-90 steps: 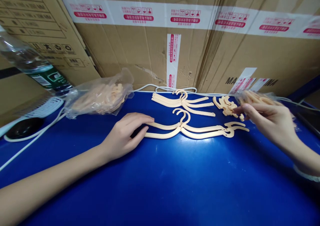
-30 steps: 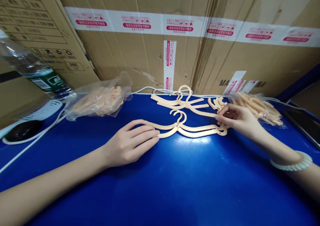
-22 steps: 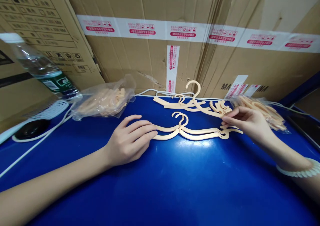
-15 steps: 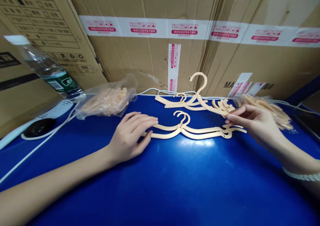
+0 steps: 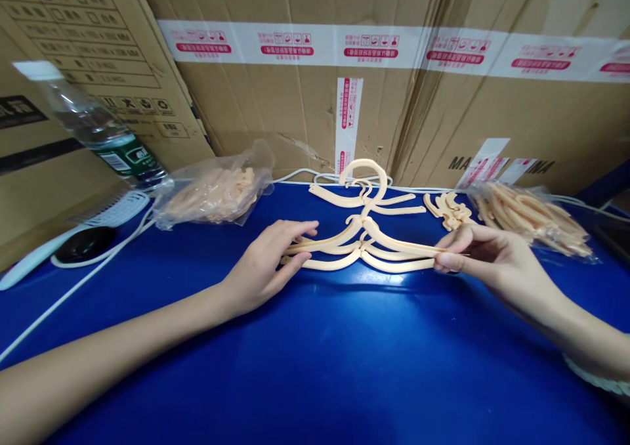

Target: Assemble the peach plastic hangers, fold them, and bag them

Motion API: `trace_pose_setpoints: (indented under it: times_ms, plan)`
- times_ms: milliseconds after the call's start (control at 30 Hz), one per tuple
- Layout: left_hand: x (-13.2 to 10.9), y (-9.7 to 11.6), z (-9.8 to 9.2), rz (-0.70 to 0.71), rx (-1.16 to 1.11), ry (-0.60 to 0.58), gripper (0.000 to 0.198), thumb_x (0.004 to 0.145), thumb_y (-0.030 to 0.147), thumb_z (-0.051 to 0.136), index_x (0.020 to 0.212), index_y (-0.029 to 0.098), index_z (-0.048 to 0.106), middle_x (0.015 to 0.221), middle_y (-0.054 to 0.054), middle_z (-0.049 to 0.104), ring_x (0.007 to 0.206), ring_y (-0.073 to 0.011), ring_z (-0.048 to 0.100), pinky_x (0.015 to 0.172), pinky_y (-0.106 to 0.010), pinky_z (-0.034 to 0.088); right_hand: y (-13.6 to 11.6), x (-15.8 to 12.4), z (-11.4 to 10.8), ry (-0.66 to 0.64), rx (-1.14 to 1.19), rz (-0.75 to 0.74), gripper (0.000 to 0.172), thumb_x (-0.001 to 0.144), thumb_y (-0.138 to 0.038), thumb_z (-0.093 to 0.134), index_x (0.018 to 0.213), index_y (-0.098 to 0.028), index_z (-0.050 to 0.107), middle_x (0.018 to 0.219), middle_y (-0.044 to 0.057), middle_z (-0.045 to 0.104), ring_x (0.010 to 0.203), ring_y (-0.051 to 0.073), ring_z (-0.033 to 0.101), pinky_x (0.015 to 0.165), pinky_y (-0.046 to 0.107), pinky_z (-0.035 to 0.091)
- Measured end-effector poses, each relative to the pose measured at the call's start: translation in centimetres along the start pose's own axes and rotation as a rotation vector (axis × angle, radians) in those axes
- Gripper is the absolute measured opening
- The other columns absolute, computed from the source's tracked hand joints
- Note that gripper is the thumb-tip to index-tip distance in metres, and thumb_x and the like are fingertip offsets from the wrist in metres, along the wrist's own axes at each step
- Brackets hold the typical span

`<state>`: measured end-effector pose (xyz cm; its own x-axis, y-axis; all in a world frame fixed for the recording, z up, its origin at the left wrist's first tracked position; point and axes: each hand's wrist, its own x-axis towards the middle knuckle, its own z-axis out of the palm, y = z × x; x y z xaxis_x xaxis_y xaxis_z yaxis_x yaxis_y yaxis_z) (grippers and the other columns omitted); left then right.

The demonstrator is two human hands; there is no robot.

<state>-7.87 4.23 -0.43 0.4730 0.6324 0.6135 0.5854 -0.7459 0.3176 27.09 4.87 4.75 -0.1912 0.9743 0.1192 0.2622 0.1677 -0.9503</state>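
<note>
A thin, cream plastic hanger (image 5: 398, 241) (hook curling upward) spans the gap between the left hand (image 5: 266, 261) and right hand (image 5: 485, 261), each end pinched in the fingers, just above matching hangers (image 5: 339, 263) on the glossy blue counter (image 5: 315, 366).

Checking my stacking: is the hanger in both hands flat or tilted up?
Tilted up: left hand and right hand pinch the hanger by its ends; its hook stands above the stack.

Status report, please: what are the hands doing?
Grip: left hand and right hand each pinch one end of top hanger. Below it, hanger stack on blue table. Nothing blocking.
</note>
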Motion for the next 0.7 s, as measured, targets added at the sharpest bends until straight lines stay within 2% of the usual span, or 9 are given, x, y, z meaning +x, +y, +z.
trace_pose_setpoints:
  times_ms: [133,267,367,433,500,600,700]
  plan:
    - [0.0,0.0,0.1,0.064,-0.018,-0.056,0.027,0.102,0.011,0.044,0.125,0.016,0.057,0.104,-0.009,0.068,0.090,-0.0191,0.061,0.081,-0.033,0.052,0.3,-0.2,0.3,-0.096,-0.081,-0.026,0.031,0.068,-0.039,0.088,0.063,-0.019,0.065,0.079,0.006,0.076,0.070,0.019,0.070,0.066,0.029,0.057]
    - [-0.2,0.0,0.3,0.002,-0.054,-0.068,0.026,0.102,0.011,0.040,0.119,0.015,0.059,0.098,-0.008,0.064,0.088,-0.0178,0.059,0.079,-0.030,0.050,0.3,-0.1,-0.1,-0.190,-0.215,-0.126,0.023,0.080,-0.041,0.079,0.078,-0.021,0.068,0.098,0.006,0.075,0.088,0.022,0.072,0.078,0.033,0.059]
    - [-0.5,0.0,0.4,-0.062,-0.088,-0.126,0.027,0.104,0.014,0.039,0.122,0.017,0.058,0.102,-0.008,0.063,0.091,-0.0178,0.058,0.081,-0.030,0.049,0.3,0.7,-2.1,-0.077,-0.331,-0.256,0.018,0.087,-0.041,0.072,0.090,-0.024,0.068,0.105,0.006,0.074,0.095,0.024,0.071,0.079,0.035,0.058]
    - [-0.6,-0.1,0.5,-0.090,-0.104,-0.148,0.026,0.104,0.015,0.039,0.123,0.018,0.057,0.102,-0.007,0.061,0.092,-0.0175,0.058,0.081,-0.030,0.048,0.6,1.6,-4.2,0.037,-0.537,-0.386,0.015,0.090,-0.039,0.067,0.093,-0.024,0.069,0.101,0.006,0.074,0.093,0.025,0.070,0.080,0.038,0.057]
    - [-0.7,-0.2,0.5,-0.099,-0.114,-0.151,0.025,0.104,0.015,0.040,0.122,0.019,0.057,0.102,-0.006,0.060,0.091,-0.0168,0.057,0.080,-0.029,0.047,1.2,2.5,-6.4,0.121,-0.838,-0.529,0.016,0.091,-0.036,0.064,0.095,-0.023,0.071,0.095,0.008,0.074,0.092,0.029,0.069,0.084,0.045,0.055]
    - [-0.6,-0.2,0.4,-0.101,-0.113,-0.162,0.024,0.104,0.016,0.041,0.122,0.020,0.056,0.101,-0.004,0.060,0.089,-0.0162,0.057,0.079,-0.028,0.046,2.5,3.5,-8.8,0.085,-1.156,-0.594,0.024,0.093,-0.036,0.059,0.102,-0.019,0.074,0.095,0.013,0.073,0.096,0.033,0.066,0.085,0.050,0.053]
    - [-0.5,-0.1,0.3,-0.100,-0.108,-0.165,0.024,0.104,0.016,0.041,0.122,0.020,0.056,0.101,-0.004,0.060,0.089,-0.0164,0.058,0.079,-0.027,0.046,3.7,3.9,-9.3,-0.036,-1.247,-0.606,0.031,0.095,-0.034,0.057,0.115,-0.016,0.072,0.106,0.016,0.073,0.100,0.033,0.064,0.086,0.050,0.053]
